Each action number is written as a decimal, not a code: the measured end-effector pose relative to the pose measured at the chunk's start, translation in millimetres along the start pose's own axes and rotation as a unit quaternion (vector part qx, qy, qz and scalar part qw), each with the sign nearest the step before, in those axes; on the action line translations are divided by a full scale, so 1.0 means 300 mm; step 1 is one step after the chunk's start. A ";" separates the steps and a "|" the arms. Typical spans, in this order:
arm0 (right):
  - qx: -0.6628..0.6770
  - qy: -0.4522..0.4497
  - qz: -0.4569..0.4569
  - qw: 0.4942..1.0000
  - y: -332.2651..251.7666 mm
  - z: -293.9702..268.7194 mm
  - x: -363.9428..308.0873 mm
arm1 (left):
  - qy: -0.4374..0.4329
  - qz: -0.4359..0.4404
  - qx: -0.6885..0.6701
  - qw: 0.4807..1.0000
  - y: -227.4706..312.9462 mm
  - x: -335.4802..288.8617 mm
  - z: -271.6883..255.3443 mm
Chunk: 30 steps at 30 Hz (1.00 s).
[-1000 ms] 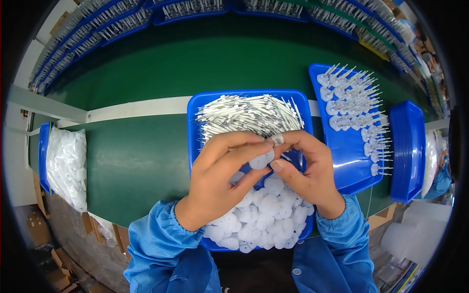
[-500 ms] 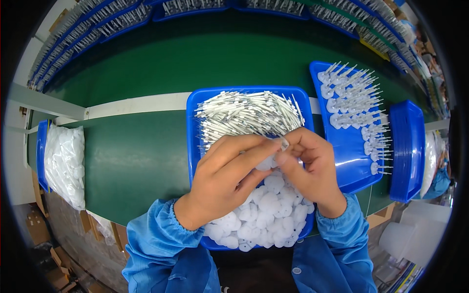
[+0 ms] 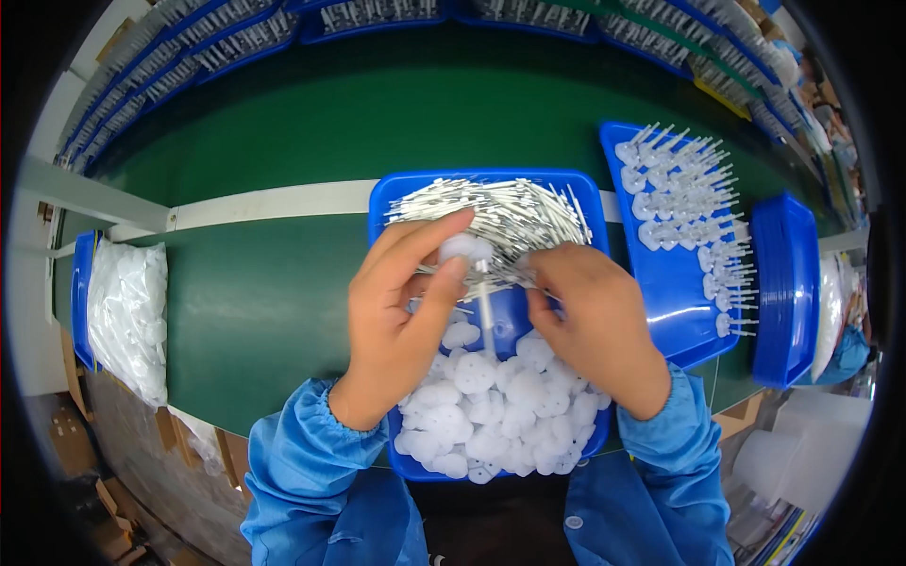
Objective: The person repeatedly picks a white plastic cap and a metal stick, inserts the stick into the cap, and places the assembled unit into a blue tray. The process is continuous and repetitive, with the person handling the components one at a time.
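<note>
Between the thumb and fingers of my left hand (image 3: 392, 307) is a round translucent white disc (image 3: 465, 248). A thin white rod (image 3: 487, 311), blurred by motion, hangs from the disc toward me. My right hand (image 3: 595, 316) has its fingers curled at the near edge of a heap of thin white rods (image 3: 491, 208); what its fingertips pinch, if anything, is hard to make out. Both hands are over a blue tray (image 3: 379, 203), with the rods in its far part and a pile of white discs (image 3: 500, 410) in its near part.
At right, a blue tray (image 3: 675, 330) carries rows of discs with rods attached. Stacked blue trays (image 3: 785, 292) stand beyond it. A plastic bag of white pieces (image 3: 127, 316) lies at left on the green table (image 3: 264, 311). Filled blue trays (image 3: 377, 17) line the back.
My hands have separated: the left moved slightly left with the disc, now showing a rod. My right hand's fingers went down to the rod heap. The middle tray shifted slightly right.
</note>
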State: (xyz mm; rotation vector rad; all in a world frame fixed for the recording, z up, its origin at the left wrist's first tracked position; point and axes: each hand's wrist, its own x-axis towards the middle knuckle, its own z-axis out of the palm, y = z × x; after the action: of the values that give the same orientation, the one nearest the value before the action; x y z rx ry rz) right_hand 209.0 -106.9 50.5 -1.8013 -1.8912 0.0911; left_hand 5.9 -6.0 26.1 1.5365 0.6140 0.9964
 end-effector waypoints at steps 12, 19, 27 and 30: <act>0.216 0.112 0.018 0.970 0.005 0.026 -0.017 | -0.051 -0.043 -0.004 0.998 -0.001 -0.006 0.017; 0.159 0.124 0.003 0.980 0.009 0.019 -0.026 | -0.047 -0.068 -0.032 0.996 0.000 -0.005 0.013; 0.417 0.160 0.068 0.892 -0.011 0.002 -0.028 | -0.085 -0.111 0.003 0.990 0.002 -0.003 0.016; 0.478 0.127 0.166 0.853 -0.028 0.028 -0.046 | -0.080 -0.134 -0.024 0.987 0.009 -0.009 0.022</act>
State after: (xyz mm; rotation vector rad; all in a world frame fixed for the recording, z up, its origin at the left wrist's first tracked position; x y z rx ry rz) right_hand 197.4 -118.3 42.2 -1.2922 -1.0005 0.7386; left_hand 9.7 -12.4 28.1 1.4318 0.6563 0.6726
